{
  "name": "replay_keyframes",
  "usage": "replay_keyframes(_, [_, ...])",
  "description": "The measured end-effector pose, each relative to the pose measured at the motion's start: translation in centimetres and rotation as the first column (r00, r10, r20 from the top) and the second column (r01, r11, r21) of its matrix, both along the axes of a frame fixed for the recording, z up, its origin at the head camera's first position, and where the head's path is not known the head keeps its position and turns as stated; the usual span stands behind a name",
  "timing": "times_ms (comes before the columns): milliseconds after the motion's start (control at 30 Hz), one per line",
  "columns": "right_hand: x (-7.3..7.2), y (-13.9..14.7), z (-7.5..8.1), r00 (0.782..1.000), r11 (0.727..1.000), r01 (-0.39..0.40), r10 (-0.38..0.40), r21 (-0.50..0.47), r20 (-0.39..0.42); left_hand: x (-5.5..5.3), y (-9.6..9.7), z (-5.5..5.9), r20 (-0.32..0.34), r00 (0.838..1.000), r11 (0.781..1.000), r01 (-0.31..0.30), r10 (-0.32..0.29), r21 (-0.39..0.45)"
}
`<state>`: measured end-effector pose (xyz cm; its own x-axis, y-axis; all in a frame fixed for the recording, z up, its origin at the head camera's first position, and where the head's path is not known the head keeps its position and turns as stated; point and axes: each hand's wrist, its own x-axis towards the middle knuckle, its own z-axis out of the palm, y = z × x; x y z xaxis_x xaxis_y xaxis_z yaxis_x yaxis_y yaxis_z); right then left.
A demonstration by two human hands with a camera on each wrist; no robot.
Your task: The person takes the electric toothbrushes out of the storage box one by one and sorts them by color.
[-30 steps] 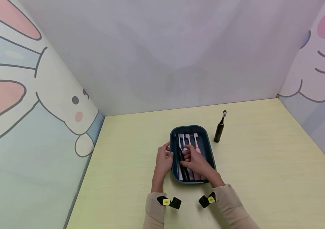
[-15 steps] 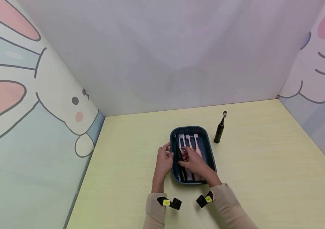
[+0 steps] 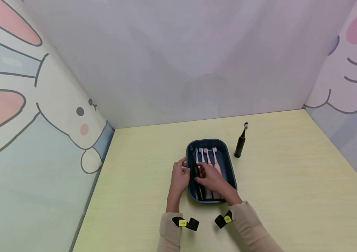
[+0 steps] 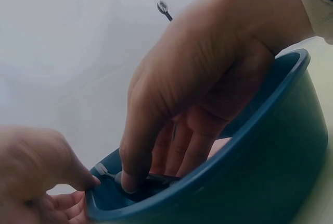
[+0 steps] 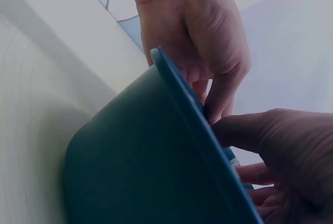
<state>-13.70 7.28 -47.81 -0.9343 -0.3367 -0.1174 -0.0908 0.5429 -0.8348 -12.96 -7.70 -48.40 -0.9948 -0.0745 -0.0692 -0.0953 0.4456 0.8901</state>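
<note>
A dark blue bin [image 3: 233,175] holds several toothbrushes side by side, among them pink ones [image 3: 217,166] and white ones [image 3: 201,151]. Along its left wall lies a black electric toothbrush [image 3: 200,190], which my right hand [image 3: 212,177] pinches between thumb and fingers. In the left wrist view, the right thumb presses near the neck of that dark toothbrush [image 4: 151,186]. My left hand [image 3: 179,177] holds the bin's left rim, thumb at the edge and fingers against the outside. The right hand hides parts of the handles.
Another black electric toothbrush [image 3: 240,145] stands upright on the pale wooden table [image 3: 140,175], right of the bin. A plain wall [image 3: 178,70] rises behind, with cartoon-printed walls at both sides. Black cameras [image 3: 192,224] are strapped to both sleeves.
My right hand has shifted slightly left, moving the black electric toothbrush closer to the bin's left wall. More of the white toothbrushes shows beside it. The left hand has stayed in place.
</note>
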Motion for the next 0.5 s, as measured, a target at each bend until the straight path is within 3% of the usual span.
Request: replay_keyframes(500, [0.04,-0.57,0.06,0.997,0.997,0.072,-0.071,0.041,-0.015,0.06,0.02,0.11,-0.001,1.000,1.000,0.002,-0.002,0.000])
